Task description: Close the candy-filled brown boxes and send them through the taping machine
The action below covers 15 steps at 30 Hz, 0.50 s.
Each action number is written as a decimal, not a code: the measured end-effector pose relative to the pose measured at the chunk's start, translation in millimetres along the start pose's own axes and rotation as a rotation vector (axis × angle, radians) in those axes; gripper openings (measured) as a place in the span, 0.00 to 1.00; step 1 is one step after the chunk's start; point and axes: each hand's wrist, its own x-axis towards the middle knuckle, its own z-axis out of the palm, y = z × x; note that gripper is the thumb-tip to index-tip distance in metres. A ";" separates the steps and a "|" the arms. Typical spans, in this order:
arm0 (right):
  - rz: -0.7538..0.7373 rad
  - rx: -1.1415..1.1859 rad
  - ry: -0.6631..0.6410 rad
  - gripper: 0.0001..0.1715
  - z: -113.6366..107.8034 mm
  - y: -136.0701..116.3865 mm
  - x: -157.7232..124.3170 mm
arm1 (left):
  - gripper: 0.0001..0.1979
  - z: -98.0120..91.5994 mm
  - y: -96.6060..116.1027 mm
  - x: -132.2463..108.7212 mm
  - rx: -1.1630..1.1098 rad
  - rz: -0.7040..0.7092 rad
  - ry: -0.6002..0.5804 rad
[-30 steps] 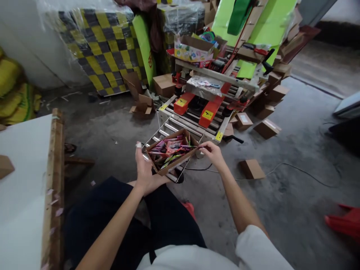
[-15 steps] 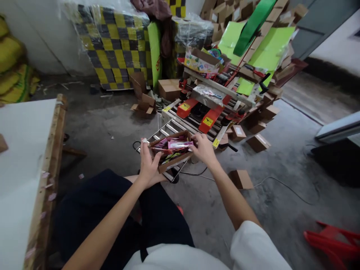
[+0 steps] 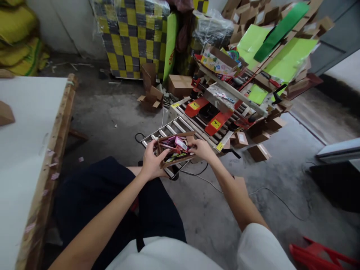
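Note:
A small open cardboard box [image 3: 180, 162] sits at the near end of a roller conveyor [image 3: 168, 129], filled with pink, purple and green packets. My left hand [image 3: 153, 162] grips its left end, the thumb bent over the near wall. At the other end, my right hand [image 3: 204, 150] has its fingers bent down inside the box, against the contents. A pink packet with a whitish label [image 3: 181, 143] lies tilted on top, close to the right fingertips. What those fingers pinch is hidden.
Beyond the rollers stands a carton-sealing machine [image 3: 216, 122] with red guards, a printed carton [image 3: 215, 62] on top. A white-topped table [image 3: 30, 150] is at left. Loose cartons [image 3: 258, 152] and a cable [image 3: 277, 195] lie on the floor; a red stool [image 3: 317, 251] is bottom right.
The view has shifted, so the surroundings sit further right. The top packet lay level across the box and now one lies tilted. My right fingers reach deeper inside; the left hand still holds the box.

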 end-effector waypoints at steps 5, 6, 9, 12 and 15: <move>-0.158 -0.193 -0.312 0.08 -3.7 -11.5 21.6 | 0.33 -1.2 7.7 4.9 0.210 0.391 0.003; -0.193 -0.225 -0.370 0.07 -4.4 -12.8 25.7 | 0.32 -1.9 12.2 11.1 0.248 0.499 -0.087; -0.255 -0.278 -0.487 0.05 -0.4 -17.8 34.6 | 0.27 -0.2 26.4 34.5 0.329 0.715 -0.472; -0.293 -0.325 -0.508 0.10 11.2 -24.0 39.7 | 0.26 11.9 30.3 51.8 0.393 0.731 -0.767; -0.325 -0.350 -0.554 0.08 18.1 -24.9 43.9 | 0.24 32.0 15.9 55.6 0.434 0.645 -0.866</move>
